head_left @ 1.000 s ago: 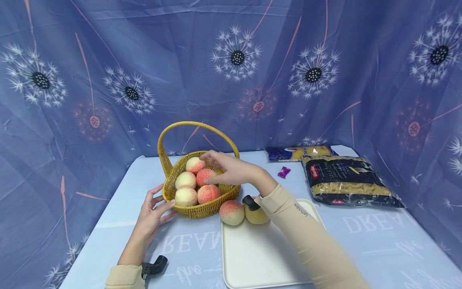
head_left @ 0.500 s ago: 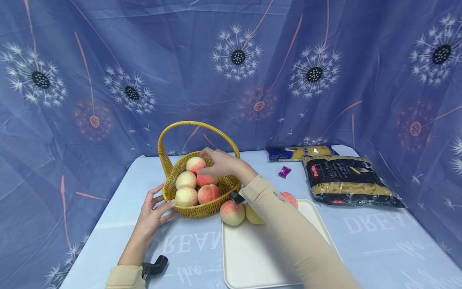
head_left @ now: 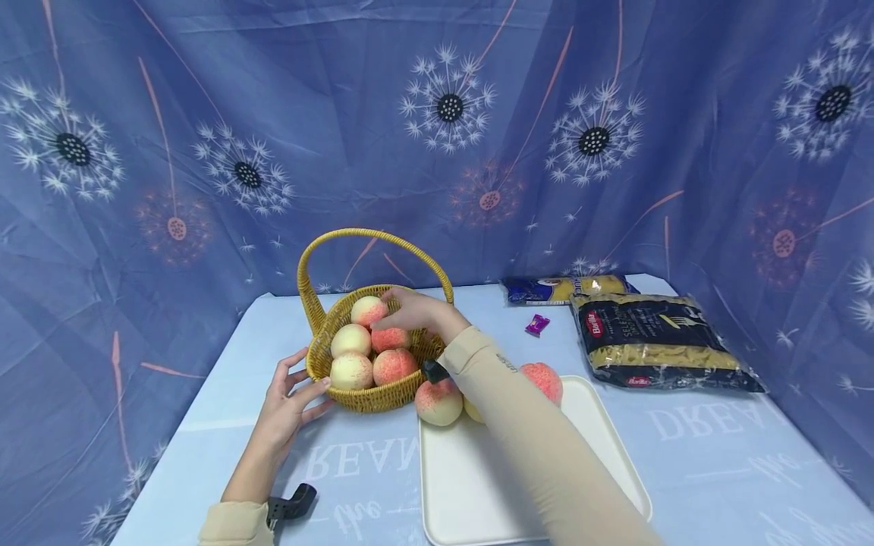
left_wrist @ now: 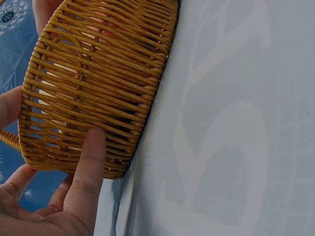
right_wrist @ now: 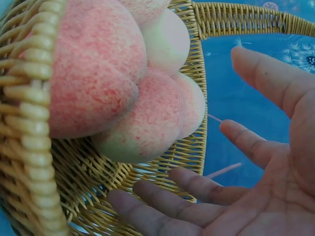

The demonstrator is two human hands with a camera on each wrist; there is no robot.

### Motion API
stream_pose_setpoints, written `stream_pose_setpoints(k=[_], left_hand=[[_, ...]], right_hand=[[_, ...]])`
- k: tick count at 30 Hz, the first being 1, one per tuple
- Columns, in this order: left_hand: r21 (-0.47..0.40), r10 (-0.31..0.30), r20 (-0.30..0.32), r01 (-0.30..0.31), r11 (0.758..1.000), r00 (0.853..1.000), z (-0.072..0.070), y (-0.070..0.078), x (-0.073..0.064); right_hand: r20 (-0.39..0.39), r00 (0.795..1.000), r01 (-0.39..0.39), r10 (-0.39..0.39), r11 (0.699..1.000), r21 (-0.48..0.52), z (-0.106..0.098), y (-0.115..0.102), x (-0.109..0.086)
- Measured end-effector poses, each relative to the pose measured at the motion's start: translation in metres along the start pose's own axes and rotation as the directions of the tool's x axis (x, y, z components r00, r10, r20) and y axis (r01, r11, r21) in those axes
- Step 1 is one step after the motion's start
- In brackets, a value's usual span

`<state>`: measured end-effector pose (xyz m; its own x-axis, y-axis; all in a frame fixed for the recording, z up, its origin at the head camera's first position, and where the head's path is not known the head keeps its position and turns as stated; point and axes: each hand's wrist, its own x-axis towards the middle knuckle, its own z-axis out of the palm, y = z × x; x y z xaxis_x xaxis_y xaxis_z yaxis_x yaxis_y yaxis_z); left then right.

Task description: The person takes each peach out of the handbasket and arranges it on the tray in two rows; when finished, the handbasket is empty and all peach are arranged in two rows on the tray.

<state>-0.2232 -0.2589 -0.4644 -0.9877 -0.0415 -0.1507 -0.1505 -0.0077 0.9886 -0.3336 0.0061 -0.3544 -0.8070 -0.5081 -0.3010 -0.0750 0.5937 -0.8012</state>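
Note:
A yellow wicker basket (head_left: 382, 398) with a tall arched handle holds several red-and-cream peaches (head_left: 351, 371). My left hand (head_left: 290, 398) grips the basket's left end, thumb at the front rim; in the left wrist view a finger (left_wrist: 88, 167) lies along the woven side. Over the basket's right part is my right hand (head_left: 422, 312), beside the upper peaches. The right wrist view shows that hand's palm and spread fingers (right_wrist: 192, 189), with nothing held. More peaches, including a red one (head_left: 542, 381), sit at the back of a white tray (head_left: 471, 485), partly behind my right sleeve.
Two pasta bags stand at the back right, a black one (head_left: 655, 341) and a blue one (head_left: 567, 290). A small purple wrapped sweet (head_left: 537, 324) lies left of them. Behind the table (head_left: 710, 470) hangs a blue dandelion-print cloth (head_left: 341, 152).
My right hand has shifted slightly left over the basket, and its forearm has swung left, uncovering the red peach on the tray. My left hand and the basket stay almost still.

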Motion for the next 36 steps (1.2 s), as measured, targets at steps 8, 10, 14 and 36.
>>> stream_pose_setpoints(k=[8,10,14,36], left_hand=[[0.002,-0.007,-0.005,0.007,1.000,1.000,-0.002,-0.001,-0.003],[0.002,-0.007,-0.007,0.007,1.000,1.000,-0.002,-0.001,-0.003],[-0.002,-0.001,-0.001,0.001,1.000,1.000,-0.002,-0.001,-0.003],[-0.007,-0.002,0.011,0.002,1.000,1.000,-0.001,0.000,-0.001]], right_hand=[[0.012,0.998,-0.061,0.061,0.998,0.020,0.007,0.005,0.006],[0.019,0.997,-0.075,0.074,0.997,0.011,0.009,0.008,0.007],[0.026,0.997,-0.076,0.076,0.997,-0.008,0.011,0.012,0.010],[-0.047,0.997,-0.067,0.065,0.997,-0.047,0.021,0.021,0.021]])
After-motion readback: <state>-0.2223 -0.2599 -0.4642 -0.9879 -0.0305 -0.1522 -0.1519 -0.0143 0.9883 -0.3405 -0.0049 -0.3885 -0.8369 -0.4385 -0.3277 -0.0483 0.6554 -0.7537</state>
